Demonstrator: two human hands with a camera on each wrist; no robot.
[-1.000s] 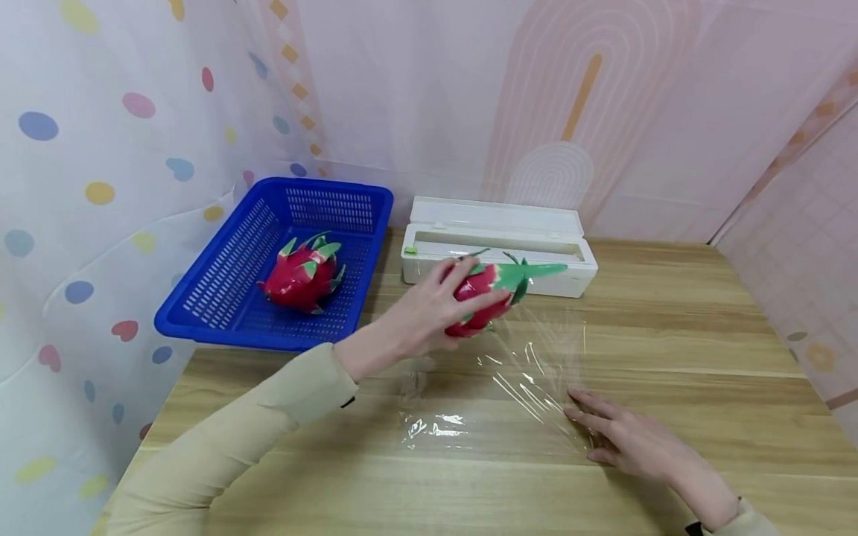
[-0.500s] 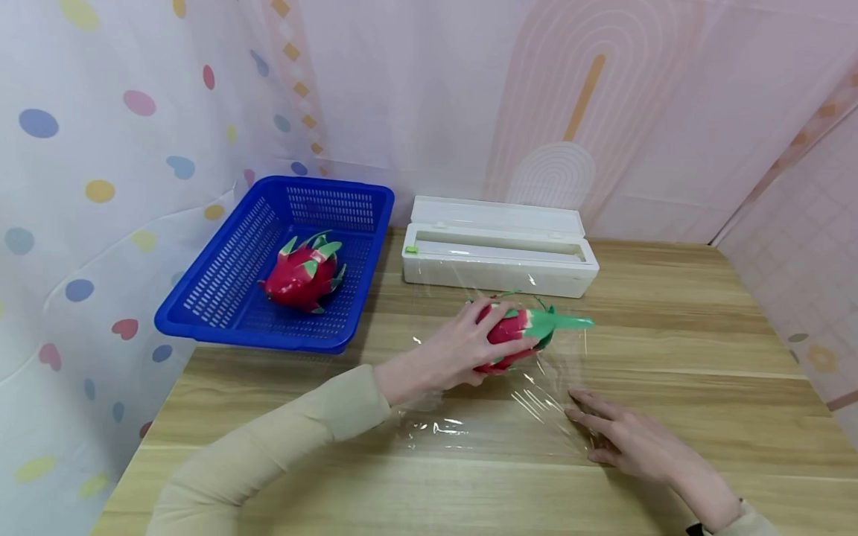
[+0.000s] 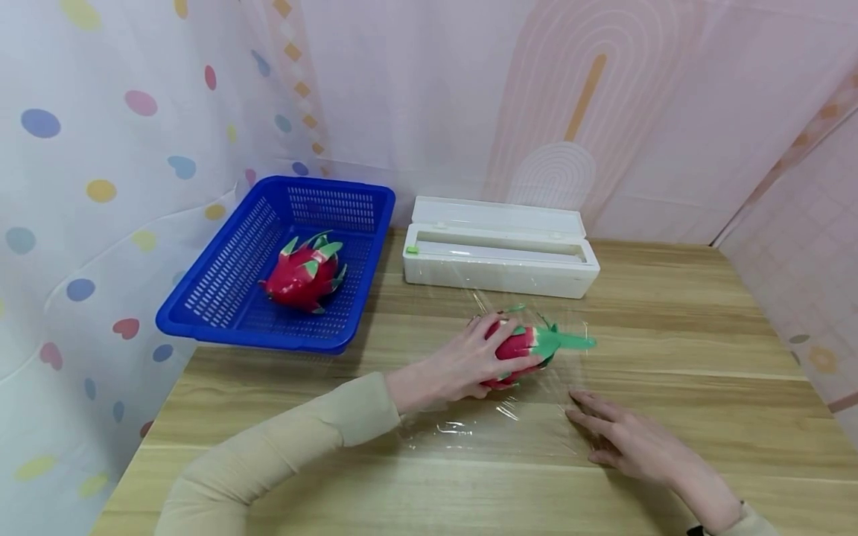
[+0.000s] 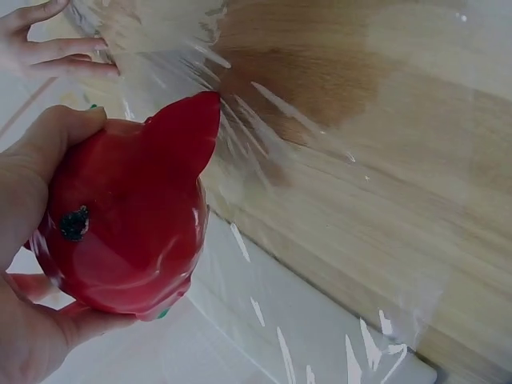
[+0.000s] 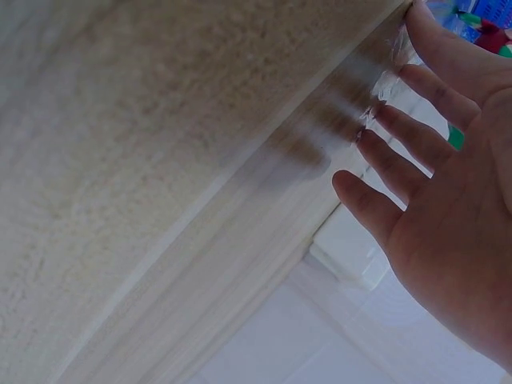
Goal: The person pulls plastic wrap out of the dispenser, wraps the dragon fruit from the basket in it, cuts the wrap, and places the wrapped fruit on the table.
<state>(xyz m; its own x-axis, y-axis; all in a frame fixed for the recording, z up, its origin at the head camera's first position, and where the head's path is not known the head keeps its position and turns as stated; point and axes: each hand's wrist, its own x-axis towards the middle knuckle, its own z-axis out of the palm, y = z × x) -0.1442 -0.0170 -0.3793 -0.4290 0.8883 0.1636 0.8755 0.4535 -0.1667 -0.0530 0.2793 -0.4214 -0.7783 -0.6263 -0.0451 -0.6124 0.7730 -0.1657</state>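
My left hand (image 3: 462,366) grips a red dragon fruit (image 3: 519,346) from above, its green leafy end pointing right. In the left wrist view the fruit's rounded red end (image 4: 128,232) shows between thumb and fingers. Under and around it, a sheet of clear cling film (image 3: 456,430) spreads over the wooden table, wrinkled toward the right. My right hand (image 3: 633,441) rests at the film's near right corner with fingers extended. In the right wrist view its fingers (image 5: 392,164) are spread, fingertips right at the crinkled film edge.
Behind the fruit stands a white cling film dispenser (image 3: 503,278) with its lid raised and a green slider at its left. A blue plastic basket (image 3: 244,336) at the left holds another dragon fruit (image 3: 302,277). Patterned curtains (image 3: 402,89) enclose the table (image 3: 704,357).
My left hand has brought the dragon fruit down from near the dispenser, toward me and slightly right, onto the film area. The right hand has stayed at the film's corner.
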